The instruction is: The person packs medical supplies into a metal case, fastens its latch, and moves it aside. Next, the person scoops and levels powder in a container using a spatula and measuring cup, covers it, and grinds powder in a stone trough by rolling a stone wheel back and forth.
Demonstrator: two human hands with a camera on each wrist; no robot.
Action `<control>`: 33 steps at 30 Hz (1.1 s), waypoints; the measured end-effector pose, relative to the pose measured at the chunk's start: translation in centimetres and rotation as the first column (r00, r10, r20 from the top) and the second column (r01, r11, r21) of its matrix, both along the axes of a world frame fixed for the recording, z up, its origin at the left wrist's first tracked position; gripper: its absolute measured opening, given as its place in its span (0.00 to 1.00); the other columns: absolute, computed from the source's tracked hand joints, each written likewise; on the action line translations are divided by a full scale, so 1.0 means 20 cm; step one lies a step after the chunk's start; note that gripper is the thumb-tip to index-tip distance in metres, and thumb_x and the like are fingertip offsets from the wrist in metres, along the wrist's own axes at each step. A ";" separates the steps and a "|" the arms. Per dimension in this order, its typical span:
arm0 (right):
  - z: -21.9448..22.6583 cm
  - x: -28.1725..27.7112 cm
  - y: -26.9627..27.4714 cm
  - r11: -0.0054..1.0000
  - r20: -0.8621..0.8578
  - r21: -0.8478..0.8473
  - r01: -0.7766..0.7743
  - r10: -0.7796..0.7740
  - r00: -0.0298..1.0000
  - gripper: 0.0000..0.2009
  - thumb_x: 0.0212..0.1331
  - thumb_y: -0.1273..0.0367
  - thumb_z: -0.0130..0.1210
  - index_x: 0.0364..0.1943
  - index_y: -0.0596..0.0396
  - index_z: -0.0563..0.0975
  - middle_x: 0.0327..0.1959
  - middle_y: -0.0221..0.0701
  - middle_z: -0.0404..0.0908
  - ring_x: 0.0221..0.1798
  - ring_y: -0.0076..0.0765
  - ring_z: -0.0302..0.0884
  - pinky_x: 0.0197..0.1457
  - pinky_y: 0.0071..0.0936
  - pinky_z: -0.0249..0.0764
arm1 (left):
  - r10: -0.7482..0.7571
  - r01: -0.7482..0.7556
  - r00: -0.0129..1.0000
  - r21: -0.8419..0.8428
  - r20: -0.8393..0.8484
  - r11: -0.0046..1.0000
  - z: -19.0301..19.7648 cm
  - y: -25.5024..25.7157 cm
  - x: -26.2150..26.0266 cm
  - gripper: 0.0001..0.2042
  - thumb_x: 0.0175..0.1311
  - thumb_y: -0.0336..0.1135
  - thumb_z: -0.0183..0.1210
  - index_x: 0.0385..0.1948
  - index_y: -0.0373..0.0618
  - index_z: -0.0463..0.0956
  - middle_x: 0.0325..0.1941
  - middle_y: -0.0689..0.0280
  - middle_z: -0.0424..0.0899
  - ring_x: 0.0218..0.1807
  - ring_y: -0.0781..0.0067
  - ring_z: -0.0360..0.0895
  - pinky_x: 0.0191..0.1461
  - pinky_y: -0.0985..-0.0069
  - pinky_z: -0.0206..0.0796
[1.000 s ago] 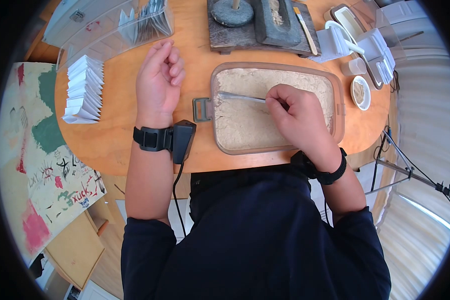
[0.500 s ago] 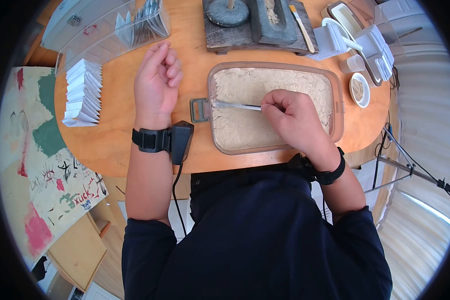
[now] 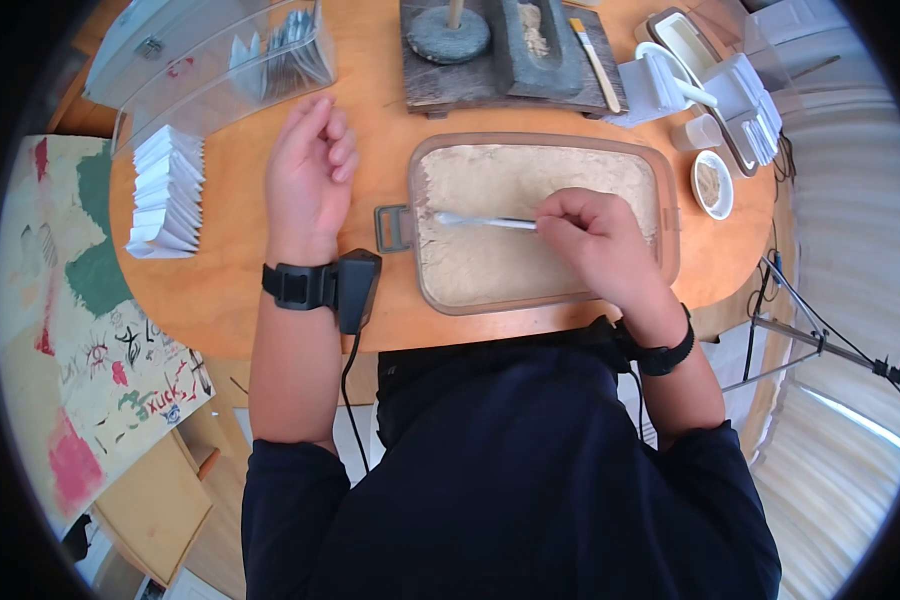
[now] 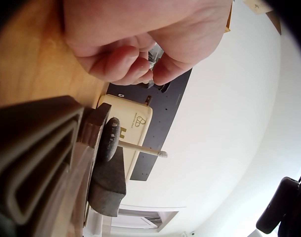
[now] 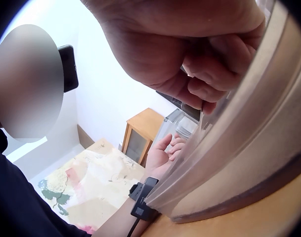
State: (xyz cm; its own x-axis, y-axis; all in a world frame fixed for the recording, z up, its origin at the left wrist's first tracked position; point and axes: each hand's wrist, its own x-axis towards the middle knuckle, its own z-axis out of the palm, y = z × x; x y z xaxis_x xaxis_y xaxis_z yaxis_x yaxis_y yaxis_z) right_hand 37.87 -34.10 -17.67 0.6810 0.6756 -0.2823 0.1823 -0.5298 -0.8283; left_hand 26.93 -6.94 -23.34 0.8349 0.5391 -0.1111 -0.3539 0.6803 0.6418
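The table (image 3: 230,300) is supporting a tub (image 3: 535,140) holding pale powder (image 3: 490,265). Beside it, the left hand (image 3: 312,190) is curling loosely, holding nothing; the right hand (image 3: 602,240) is pinching a slim spatula (image 3: 485,220) over the powder — too steep a tilt would be risking gouges, a quick flick spillage.

"XUCK" on sheet (image 3: 90,400), "H" on box (image 4: 132,109)

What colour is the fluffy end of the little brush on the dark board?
The brush's bristles are golden yellow, best seen from the head view.
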 end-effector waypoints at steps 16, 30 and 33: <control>0.07 -0.15 0.07 0.988 0.428 0.035 -0.150 0.121 0.896 0.05 0.53 0.74 0.54 0.28 0.57 0.82 0.23 0.42 0.81 0.27 0.52 0.81 0.33 0.40 0.77 | -0.003 0.003 1.000 -0.007 -0.020 1.000 0.00 0.01 -0.02 0.04 0.72 0.32 0.53 0.42 0.44 0.70 0.29 0.70 0.70 0.25 0.82 0.63 0.23 0.85 0.53; 0.04 -0.14 0.06 0.994 0.255 0.011 -0.110 0.103 0.962 0.05 0.54 0.73 0.54 0.28 0.58 0.81 0.22 0.44 0.80 0.26 0.52 0.80 0.32 0.40 0.75 | -0.008 0.008 1.000 -0.010 -0.005 1.000 0.01 0.01 -0.02 0.04 0.72 0.31 0.53 0.42 0.44 0.71 0.28 0.70 0.70 0.25 0.82 0.63 0.23 0.85 0.53; 0.03 -0.13 0.04 0.996 0.172 0.004 -0.084 0.082 0.982 0.05 0.55 0.72 0.55 0.29 0.58 0.81 0.21 0.42 0.80 0.25 0.47 0.80 0.31 0.36 0.74 | -0.008 0.008 1.000 -0.010 0.001 1.000 0.01 0.01 -0.02 0.04 0.72 0.31 0.53 0.42 0.43 0.71 0.28 0.70 0.70 0.25 0.82 0.63 0.23 0.85 0.53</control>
